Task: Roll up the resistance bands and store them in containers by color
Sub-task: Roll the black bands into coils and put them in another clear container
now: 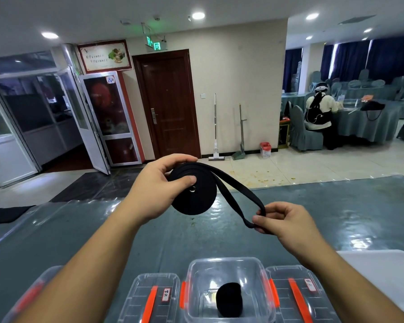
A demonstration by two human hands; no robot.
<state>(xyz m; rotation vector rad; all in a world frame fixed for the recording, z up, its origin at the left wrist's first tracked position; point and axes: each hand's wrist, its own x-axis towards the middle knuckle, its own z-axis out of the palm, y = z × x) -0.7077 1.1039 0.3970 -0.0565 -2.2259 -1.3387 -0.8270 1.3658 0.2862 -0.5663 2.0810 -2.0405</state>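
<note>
Gripping a black resistance band [193, 193] that is mostly wound into a flat coil, my left hand [159, 190] holds it up above the table [336, 217], thumb pressed on the coil's face and fingers curled over its top edge. The band's loose tail runs from the top of the coil down to my right hand [281, 221], which pinches the end loop between thumb and fingertips. Near me on the table stands an open clear container [228, 287] with another rolled black band [229, 299] lying inside it. Just beside it, on either side, sit closed containers with orange latches, one on the left [151, 297] and one on the right [299, 292].
</note>
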